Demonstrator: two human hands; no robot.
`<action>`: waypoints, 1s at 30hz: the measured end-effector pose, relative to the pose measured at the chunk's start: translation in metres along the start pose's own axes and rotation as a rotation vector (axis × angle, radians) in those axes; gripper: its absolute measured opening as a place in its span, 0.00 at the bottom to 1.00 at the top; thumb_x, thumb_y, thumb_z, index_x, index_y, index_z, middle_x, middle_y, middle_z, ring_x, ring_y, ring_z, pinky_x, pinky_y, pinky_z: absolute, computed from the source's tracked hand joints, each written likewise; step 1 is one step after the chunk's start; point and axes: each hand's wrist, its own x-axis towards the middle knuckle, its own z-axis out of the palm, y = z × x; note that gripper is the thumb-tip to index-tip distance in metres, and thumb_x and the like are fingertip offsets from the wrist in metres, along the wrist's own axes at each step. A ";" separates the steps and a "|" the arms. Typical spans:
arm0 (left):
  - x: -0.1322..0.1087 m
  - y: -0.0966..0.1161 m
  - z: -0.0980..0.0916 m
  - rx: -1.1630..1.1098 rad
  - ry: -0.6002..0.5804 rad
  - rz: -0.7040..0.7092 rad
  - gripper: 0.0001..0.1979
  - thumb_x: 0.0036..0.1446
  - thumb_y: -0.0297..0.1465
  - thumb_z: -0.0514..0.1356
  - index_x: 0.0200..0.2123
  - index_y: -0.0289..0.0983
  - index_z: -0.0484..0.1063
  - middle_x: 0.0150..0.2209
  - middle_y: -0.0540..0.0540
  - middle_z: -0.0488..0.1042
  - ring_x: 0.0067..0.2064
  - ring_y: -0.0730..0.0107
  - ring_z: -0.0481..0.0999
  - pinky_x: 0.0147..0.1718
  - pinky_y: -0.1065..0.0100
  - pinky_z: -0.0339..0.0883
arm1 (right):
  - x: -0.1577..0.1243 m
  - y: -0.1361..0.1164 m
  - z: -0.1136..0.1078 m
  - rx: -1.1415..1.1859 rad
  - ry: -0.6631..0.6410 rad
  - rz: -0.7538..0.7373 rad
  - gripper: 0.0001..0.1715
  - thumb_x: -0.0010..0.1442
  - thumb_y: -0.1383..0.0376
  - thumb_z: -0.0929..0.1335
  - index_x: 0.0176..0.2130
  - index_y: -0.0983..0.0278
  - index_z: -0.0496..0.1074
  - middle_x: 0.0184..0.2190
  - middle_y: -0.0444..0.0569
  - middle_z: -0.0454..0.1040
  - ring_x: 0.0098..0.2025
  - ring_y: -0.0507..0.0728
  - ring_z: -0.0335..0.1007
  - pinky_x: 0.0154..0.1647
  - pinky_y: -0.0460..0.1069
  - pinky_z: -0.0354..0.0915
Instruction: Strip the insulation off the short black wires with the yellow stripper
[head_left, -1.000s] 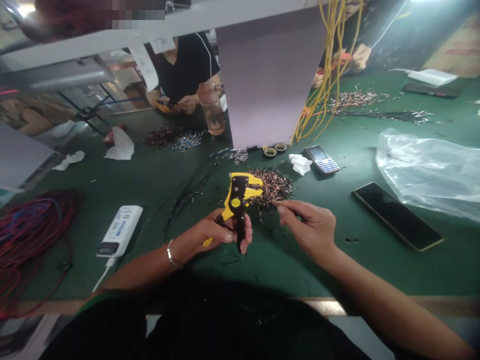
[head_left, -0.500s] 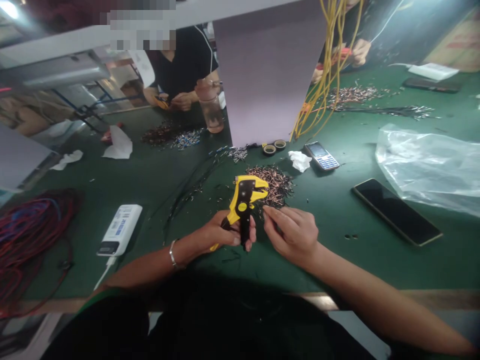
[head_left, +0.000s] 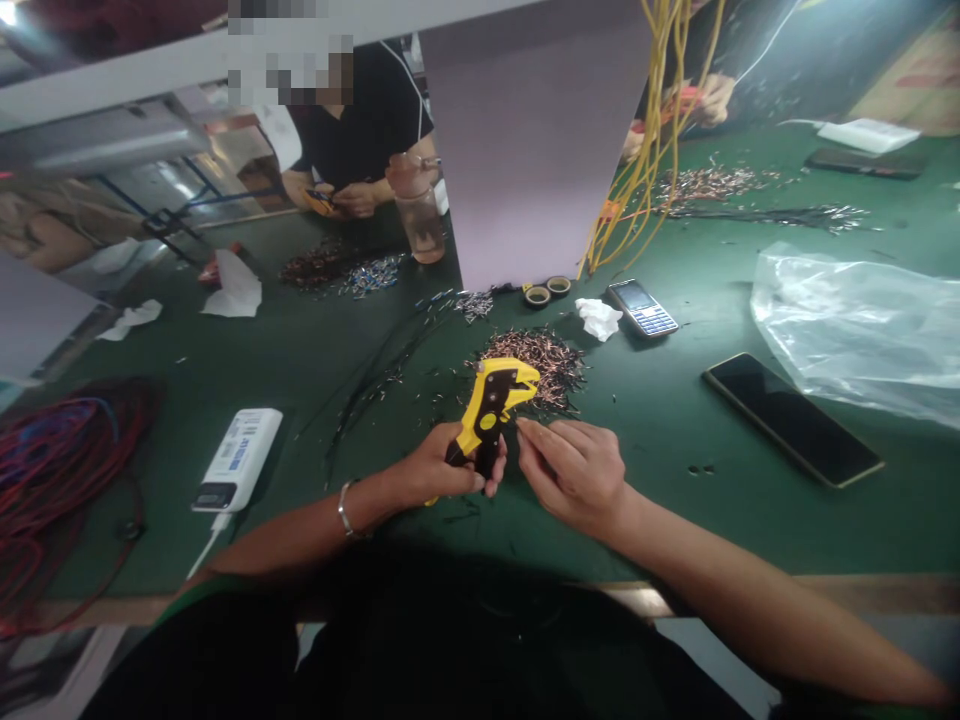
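Note:
My left hand is shut around the black grip of a yellow-and-black wire stripper, its jaws pointing up and right. My right hand is beside the tool, its thumb and forefinger pinched close to the lower jaw. Anything thin between those fingertips is too small to make out. Just beyond the jaws lies a heap of short copper-ended wire pieces on the green work mat. Thin black wires lie spread to the left of the heap.
A white power bank and a red-and-blue wire coil lie left. Right are a black smartphone, a clear plastic bag and a keypad phone. Across the bench, a co-worker's hands work beyond a pale panel.
My right hand has moved left, closer to the wire stripper. The stripper has shifted slightly right and turned a little in my left hand. The view has tilted slightly.

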 end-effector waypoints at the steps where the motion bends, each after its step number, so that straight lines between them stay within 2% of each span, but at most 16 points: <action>1: 0.000 0.000 0.000 0.026 0.001 0.007 0.13 0.46 0.25 0.65 0.38 0.34 0.70 0.31 0.47 0.75 0.31 0.71 0.74 0.32 0.68 0.67 | 0.000 0.000 0.000 -0.001 -0.005 0.003 0.12 0.63 0.72 0.65 0.41 0.66 0.78 0.23 0.49 0.79 0.20 0.53 0.69 0.23 0.50 0.69; 6: -0.001 0.000 0.004 0.129 0.034 0.052 0.10 0.48 0.26 0.64 0.35 0.34 0.70 0.29 0.48 0.74 0.31 0.71 0.73 0.34 0.66 0.70 | -0.001 0.000 0.002 0.006 -0.008 0.003 0.12 0.63 0.71 0.65 0.40 0.66 0.78 0.22 0.49 0.77 0.20 0.53 0.69 0.23 0.49 0.68; 12: -0.001 0.005 0.009 0.215 0.123 -0.008 0.07 0.48 0.26 0.63 0.32 0.34 0.69 0.26 0.50 0.72 0.28 0.73 0.72 0.32 0.68 0.70 | -0.002 -0.001 0.003 0.042 -0.003 0.023 0.11 0.63 0.72 0.65 0.39 0.67 0.78 0.21 0.49 0.77 0.20 0.53 0.69 0.23 0.49 0.67; 16: 0.000 0.005 0.011 0.241 0.182 -0.041 0.07 0.47 0.27 0.64 0.30 0.34 0.68 0.22 0.52 0.71 0.24 0.75 0.71 0.27 0.70 0.68 | 0.000 -0.002 0.003 0.027 -0.002 0.005 0.12 0.63 0.73 0.64 0.38 0.68 0.78 0.21 0.50 0.77 0.20 0.53 0.69 0.23 0.49 0.67; 22: 0.001 -0.002 0.008 0.243 0.268 -0.091 0.09 0.46 0.27 0.65 0.29 0.35 0.66 0.16 0.56 0.67 0.16 0.78 0.67 0.18 0.75 0.64 | 0.002 -0.002 0.003 0.057 -0.011 0.058 0.13 0.63 0.72 0.64 0.37 0.68 0.79 0.21 0.51 0.77 0.19 0.53 0.70 0.22 0.49 0.68; 25: 0.003 -0.004 0.004 0.208 0.300 -0.102 0.10 0.46 0.27 0.65 0.29 0.35 0.65 0.15 0.57 0.67 0.14 0.80 0.65 0.15 0.77 0.60 | 0.002 -0.002 0.002 0.142 -0.022 0.188 0.13 0.63 0.70 0.64 0.38 0.65 0.80 0.24 0.50 0.80 0.22 0.53 0.73 0.25 0.49 0.70; 28: 0.005 -0.005 -0.002 0.064 0.226 -0.101 0.10 0.45 0.28 0.66 0.30 0.33 0.67 0.18 0.53 0.70 0.16 0.77 0.68 0.16 0.74 0.64 | 0.003 0.002 0.001 0.256 -0.002 0.403 0.12 0.61 0.67 0.66 0.36 0.61 0.81 0.28 0.49 0.82 0.27 0.54 0.77 0.30 0.49 0.73; 30: 0.005 -0.005 -0.006 -0.050 0.166 -0.083 0.11 0.44 0.27 0.66 0.32 0.32 0.70 0.21 0.51 0.72 0.18 0.75 0.70 0.18 0.71 0.68 | 0.004 0.008 0.001 0.339 0.015 0.579 0.10 0.59 0.65 0.67 0.35 0.60 0.81 0.26 0.47 0.81 0.25 0.53 0.76 0.28 0.48 0.73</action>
